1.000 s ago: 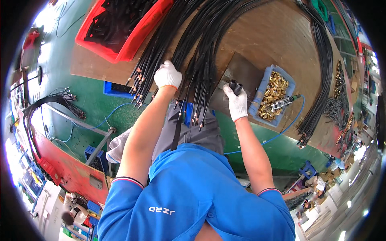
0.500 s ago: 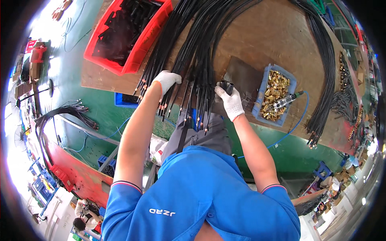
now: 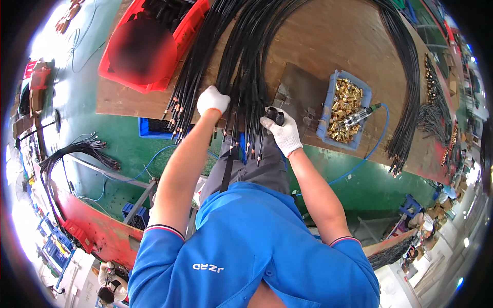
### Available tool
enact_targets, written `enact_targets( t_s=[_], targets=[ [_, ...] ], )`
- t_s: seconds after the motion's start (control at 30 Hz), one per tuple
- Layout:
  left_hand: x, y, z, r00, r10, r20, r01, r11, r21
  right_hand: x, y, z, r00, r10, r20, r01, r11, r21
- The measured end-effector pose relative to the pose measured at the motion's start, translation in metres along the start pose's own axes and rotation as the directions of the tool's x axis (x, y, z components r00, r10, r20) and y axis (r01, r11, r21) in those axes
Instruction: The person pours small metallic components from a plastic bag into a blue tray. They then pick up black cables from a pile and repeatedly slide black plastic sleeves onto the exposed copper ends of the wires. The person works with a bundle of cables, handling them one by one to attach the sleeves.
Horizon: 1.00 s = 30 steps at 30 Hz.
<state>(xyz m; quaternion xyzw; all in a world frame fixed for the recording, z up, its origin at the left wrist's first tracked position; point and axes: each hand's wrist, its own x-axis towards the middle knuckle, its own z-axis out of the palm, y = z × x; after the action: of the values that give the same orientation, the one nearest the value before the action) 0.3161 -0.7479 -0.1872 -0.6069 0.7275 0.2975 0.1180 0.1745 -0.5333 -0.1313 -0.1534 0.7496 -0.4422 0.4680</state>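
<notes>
Both of my hands wear white gloves. My left hand (image 3: 212,99) rests closed on a thick bundle of black hoses (image 3: 241,61) that hangs over the near edge of a wooden bench (image 3: 328,36); the hose ends carry copper-coloured tips. My right hand (image 3: 282,131) grips a small black cylindrical tool or fitting (image 3: 275,115) right beside the hose ends. A dark metal plate (image 3: 303,95) lies just beyond my right hand.
A blue bin of brass fittings (image 3: 345,105) holds a pneumatic tool with a blue air hose (image 3: 370,154). A red crate (image 3: 149,46) stands at the back left. More black hoses (image 3: 411,87) curve along the right. A green floor lies below the bench.
My view has shifted so the bench sits lower. My left hand has slid right along the hose bundle, and my right hand has come nearer the hose ends.
</notes>
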Motion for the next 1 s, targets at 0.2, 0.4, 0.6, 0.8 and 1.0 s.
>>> enact_targets(
  t_s=[0.2,0.4,0.6,0.8,1.0],
  targets=[
    [-0.015,0.006,-0.077,0.717,0.128,0.685,0.513,0.569,-0.643,-0.017,-0.003,-0.007,0.991,-0.133,-0.025,0.134,0.990,0.046],
    [-0.048,0.030,-0.066,0.573,0.318,0.755,0.640,0.402,-0.655,-0.030,0.002,-0.010,0.976,-0.094,0.196,0.005,0.911,0.412],
    [-0.036,0.014,-0.037,0.624,0.233,0.746,0.623,0.426,-0.655,-0.036,0.013,-0.004,0.974,-0.033,0.224,-0.060,0.917,0.394],
    [-0.032,0.004,-0.026,0.707,0.263,0.657,0.534,0.412,-0.739,-0.065,0.016,0.009,0.960,-0.050,0.274,-0.034,0.956,0.291],
    [-0.036,0.008,-0.026,0.787,0.232,0.571,0.407,0.500,-0.765,-0.091,0.047,0.005,0.920,0.051,0.390,-0.034,0.998,-0.049]
  ],
)
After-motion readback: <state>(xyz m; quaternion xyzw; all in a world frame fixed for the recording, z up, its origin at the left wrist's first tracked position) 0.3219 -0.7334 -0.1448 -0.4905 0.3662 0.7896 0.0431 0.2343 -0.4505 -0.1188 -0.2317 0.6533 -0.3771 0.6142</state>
